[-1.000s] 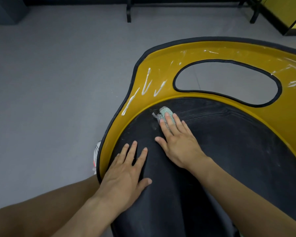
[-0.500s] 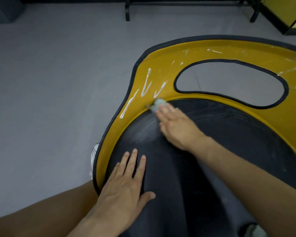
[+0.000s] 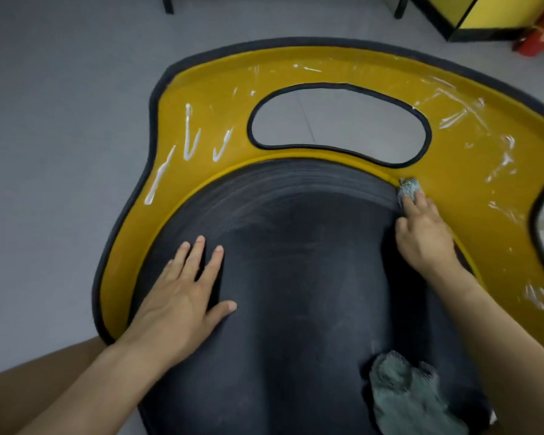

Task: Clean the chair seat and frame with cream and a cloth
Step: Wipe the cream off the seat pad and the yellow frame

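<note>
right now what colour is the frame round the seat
Mustard yellow frame with black edging, clearest in the head view.

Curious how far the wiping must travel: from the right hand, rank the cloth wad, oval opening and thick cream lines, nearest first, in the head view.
1. Cloth wad: touching the right hand, at its front.
2. Oval opening: up-left, in the yellow frame.
3. Thick cream lines: frame's far left.
</note>
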Tool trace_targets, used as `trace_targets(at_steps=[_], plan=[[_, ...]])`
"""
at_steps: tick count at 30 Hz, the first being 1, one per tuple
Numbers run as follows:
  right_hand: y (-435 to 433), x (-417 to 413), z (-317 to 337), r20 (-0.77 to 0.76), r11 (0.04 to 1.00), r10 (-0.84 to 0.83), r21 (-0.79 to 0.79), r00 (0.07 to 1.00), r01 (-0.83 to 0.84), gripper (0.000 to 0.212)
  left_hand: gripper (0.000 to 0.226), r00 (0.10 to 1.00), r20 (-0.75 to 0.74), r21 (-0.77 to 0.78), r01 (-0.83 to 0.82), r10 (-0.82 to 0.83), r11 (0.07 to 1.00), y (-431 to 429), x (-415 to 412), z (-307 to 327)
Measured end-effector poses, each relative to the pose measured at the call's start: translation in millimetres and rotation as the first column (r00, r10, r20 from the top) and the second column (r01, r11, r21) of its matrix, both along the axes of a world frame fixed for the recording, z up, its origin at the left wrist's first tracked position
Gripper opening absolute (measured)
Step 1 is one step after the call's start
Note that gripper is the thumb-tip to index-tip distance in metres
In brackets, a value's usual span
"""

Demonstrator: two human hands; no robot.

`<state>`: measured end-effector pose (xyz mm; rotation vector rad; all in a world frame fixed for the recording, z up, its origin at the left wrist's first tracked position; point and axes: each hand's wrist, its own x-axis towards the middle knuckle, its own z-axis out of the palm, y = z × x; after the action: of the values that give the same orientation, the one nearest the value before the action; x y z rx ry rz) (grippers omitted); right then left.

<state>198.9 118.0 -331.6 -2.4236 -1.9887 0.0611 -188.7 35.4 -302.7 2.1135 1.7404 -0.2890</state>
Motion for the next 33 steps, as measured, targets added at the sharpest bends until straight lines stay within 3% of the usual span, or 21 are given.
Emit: trace_targets(at_steps=[2, 6, 8, 10, 12, 15, 18, 22, 24, 29, 31, 33], plan=[[7.4, -19.2, -3.8, -0.115, 0.996, -0.018, 0.082, 0.993, 0.028, 0.053, 0.089, 1.000, 0.020, 0.016, -0.009, 0.008, 1.000, -3.3, -0.2, -2.4], [1.7, -110.1, -9.5, -0.169, 0.930, 0.344, 0.200, 0.924, -0.310, 0.075, 0.087, 1.000, -0.008, 0.010, -0.010, 0.011, 1.000, 0.9, 7.5, -5.8], [-17.6, -159.9, -13.3, -0.178, 0.855, 0.515, 0.174, 0.838, -0.488, 0.069, 0.087, 1.000, -0.008, 0.007, -0.010, 0.010, 1.000, 6.0, 17.1, -6.4], [-39.8, -182.6, -17.2, -0.084, 0.761, 0.649, 0.089, 0.756, -0.643, 0.064, 0.087, 1.000, -0.006, 0.011, -0.002, 0.002, 1.000, 10.4, 28.6, -7.8], [-49.3, -167.9, -15.9, -0.072, 0.734, 0.679, 0.079, 0.731, -0.674, 0.061, 0.087, 1.000, -0.012, 0.029, 0.018, -0.018, 0.999, 13.0, 40.9, -9.7], [-52.5, -106.6, -15.7, -0.047, 0.833, 0.553, 0.035, 0.832, -0.552, 0.064, 0.086, 0.999, -0.004, 0.030, 0.053, -0.053, 0.998, 16.0, 62.8, -10.4], [-62.5, -16.5, -10.6, -0.026, 0.973, 0.230, 0.028, 0.973, -0.229, 0.070, 0.084, 0.993, 0.011, 0.036, 0.120, -0.121, 0.992, 16.9, 96.8, -10.0], [-115.6, 30.5, 3.1, -0.125, 0.998, -0.064, -0.002, 0.990, 0.064, 0.069, 0.081, 0.959, 0.058, 0.040, 0.275, -0.277, 0.961, 10.6, 149.3, -11.0], [-146.5, 8.7, 0.6, -0.070, 0.999, -0.019, 0.049, 0.997, 0.022, 0.071, 0.079, 0.935, 0.062, 0.060, 0.346, -0.350, 0.936, 6.2, 164.8, -12.6], [-164.1, -5.6, -3.1, -0.045, 0.963, 0.266, -0.037, 0.963, -0.268, 0.074, 0.077, 0.912, 0.097, 0.089, 0.390, -0.397, 0.917, 1.6, 166.9, -12.4], [-136.3, 18.9, -2.0, 0.013, 0.976, 0.217, -0.016, 0.976, -0.217, 0.071, 0.077, 0.913, 0.100, 0.081, 0.389, -0.396, 0.918, 1.8, 162.4, -10.0], [-104.3, 34.6, 1.6, -0.024, 0.998, 0.054, -0.021, 0.998, -0.055, 0.071, 0.076, 0.919, 0.096, 0.072, 0.376, -0.382, 0.924, 1.1, 154.5, -9.4]])
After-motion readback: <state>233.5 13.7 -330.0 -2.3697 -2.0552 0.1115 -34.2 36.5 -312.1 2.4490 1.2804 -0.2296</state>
